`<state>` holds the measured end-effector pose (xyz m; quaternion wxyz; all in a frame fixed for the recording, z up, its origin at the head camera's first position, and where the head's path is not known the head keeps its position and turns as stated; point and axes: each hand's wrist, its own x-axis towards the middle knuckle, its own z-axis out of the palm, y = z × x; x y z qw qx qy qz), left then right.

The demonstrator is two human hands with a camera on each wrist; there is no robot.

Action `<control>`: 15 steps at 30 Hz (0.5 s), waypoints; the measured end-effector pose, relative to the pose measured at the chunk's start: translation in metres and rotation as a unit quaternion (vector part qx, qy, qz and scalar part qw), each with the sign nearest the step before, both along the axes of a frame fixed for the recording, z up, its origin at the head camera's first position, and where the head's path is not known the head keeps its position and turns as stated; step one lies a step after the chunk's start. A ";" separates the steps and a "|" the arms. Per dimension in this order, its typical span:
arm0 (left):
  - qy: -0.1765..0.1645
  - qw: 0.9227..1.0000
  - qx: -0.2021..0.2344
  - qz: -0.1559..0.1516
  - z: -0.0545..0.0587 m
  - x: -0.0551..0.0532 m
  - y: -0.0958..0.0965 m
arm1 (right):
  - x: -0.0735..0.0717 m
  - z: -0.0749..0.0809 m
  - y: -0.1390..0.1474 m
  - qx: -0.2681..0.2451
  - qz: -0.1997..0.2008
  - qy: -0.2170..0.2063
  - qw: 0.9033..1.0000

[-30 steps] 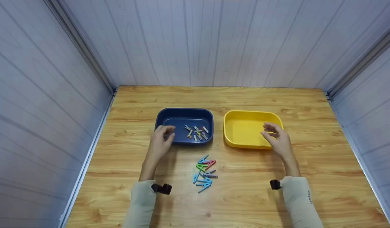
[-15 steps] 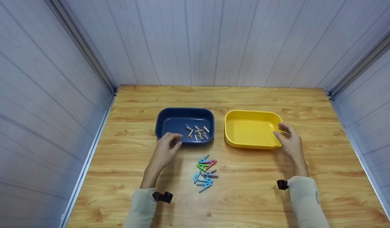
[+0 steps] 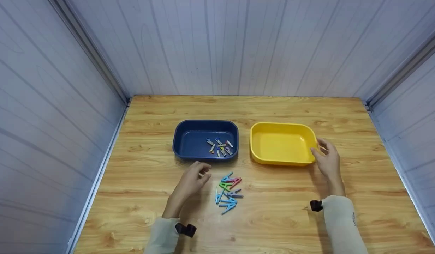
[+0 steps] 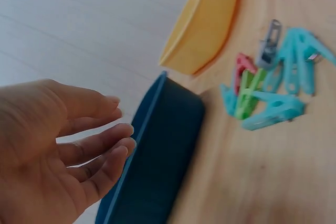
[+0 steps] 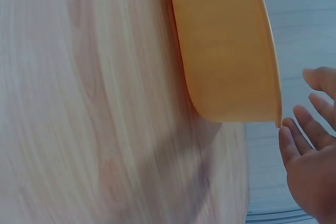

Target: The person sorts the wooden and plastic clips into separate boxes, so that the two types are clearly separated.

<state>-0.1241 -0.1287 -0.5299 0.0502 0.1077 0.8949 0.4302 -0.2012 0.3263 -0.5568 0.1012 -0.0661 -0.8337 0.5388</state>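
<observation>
In the head view my left hand (image 3: 193, 179) hovers in front of the navy basin (image 3: 189, 155), its fingers loosely bent and holding nothing. To its right lies a small heap of plastic clothespins (image 3: 225, 185), blue, green, pink and grey. The left wrist view also has the heap of clothespins (image 4: 247, 98) beyond the fingers. My right hand (image 3: 329, 160) is at the right rim of the yellow basin (image 3: 256, 159), thumb and fingers spread apart. Whether its fingertips touch that rim I cannot tell. Several small patterned clips (image 3: 222, 151) lie inside the navy basin.
Both basins stand side by side on a wood-grain table (image 3: 267, 218), a narrow gap between them. A pale panelled wall (image 3: 224, 53) rises behind the table, with similar walls at left and right.
My left hand has come back from over the navy basin, toward me and rightward, nearing the clothespins. My right hand has shifted right, from above the yellow basin to its right side.
</observation>
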 end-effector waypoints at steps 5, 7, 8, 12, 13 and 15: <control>-0.034 0.999 -0.023 -0.029 -0.015 0.005 0.006 | 0.000 -0.007 0.002 -0.002 -0.007 0.000 1.000; -0.046 0.998 -0.032 -0.036 -0.020 0.007 0.008 | 0.001 -0.008 0.002 -0.004 -0.010 -0.006 1.000; -0.053 0.997 -0.035 -0.038 -0.022 0.008 0.009 | 0.001 -0.008 0.002 -0.005 -0.012 -0.010 1.000; -0.072 0.996 -0.047 -0.040 -0.030 0.013 0.014 | 0.001 -0.011 0.003 -0.003 -0.015 -0.022 1.000; -0.075 0.995 -0.049 -0.040 -0.032 0.014 0.015 | 0.001 -0.012 0.004 -0.006 -0.017 -0.023 1.000; -0.079 0.994 -0.055 -0.043 -0.035 0.015 0.018 | 0.000 -0.014 0.004 -0.013 -0.018 -0.024 0.999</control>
